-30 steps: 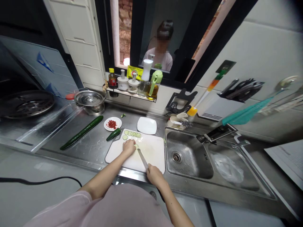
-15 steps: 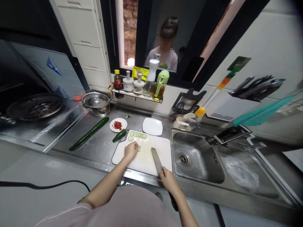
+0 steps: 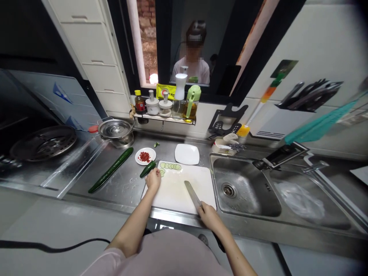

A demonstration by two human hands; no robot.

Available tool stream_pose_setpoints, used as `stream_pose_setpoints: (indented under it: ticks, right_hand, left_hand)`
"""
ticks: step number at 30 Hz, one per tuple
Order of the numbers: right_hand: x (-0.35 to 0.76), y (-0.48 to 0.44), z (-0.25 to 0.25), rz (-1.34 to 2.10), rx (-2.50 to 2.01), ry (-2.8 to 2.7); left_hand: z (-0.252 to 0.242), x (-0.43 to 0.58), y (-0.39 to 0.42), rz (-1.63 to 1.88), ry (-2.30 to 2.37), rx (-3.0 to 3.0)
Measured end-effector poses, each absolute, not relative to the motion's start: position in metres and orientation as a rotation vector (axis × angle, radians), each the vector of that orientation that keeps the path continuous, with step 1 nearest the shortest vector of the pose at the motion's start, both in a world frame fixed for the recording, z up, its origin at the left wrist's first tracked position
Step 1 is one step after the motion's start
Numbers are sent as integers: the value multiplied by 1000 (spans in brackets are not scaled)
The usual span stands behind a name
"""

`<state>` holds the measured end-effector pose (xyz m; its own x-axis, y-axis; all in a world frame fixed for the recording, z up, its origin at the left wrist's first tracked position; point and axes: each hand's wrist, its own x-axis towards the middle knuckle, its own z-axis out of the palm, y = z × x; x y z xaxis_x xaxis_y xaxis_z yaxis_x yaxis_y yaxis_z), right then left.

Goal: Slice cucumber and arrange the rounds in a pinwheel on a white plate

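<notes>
Right hand (image 3: pixel 209 216) clenched on knife (image 3: pixel 192 194); left hand (image 3: pixel 153 178) half-curled at cucumber slices (image 3: pixel 171 166), grasp unclear; a leftward blade slip could nick it.

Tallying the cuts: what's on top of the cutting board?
A row of cucumber slices along the far edge of the cutting board, and the knife blade, held by the right hand. The left hand hides whatever lies beneath it.
</notes>
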<state>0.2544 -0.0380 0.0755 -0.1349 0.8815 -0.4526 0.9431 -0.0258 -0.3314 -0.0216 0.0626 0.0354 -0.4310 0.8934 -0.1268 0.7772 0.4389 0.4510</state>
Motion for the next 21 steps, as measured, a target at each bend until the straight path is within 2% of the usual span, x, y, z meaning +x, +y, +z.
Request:
stream_pose_setpoints:
  ticks: [5,16,21]
  right_hand:
    - [253,-35,80,-859,2014,2072]
    - [253,-36,88,-874,2084,2046]
    - [261,-43,83,-894,2157,2014]
  left_hand:
    - [37,-25,60,369,2376,1572]
    - [39,16,78,539,2183,1621]
    - [35,43,95,434,2116,1730]
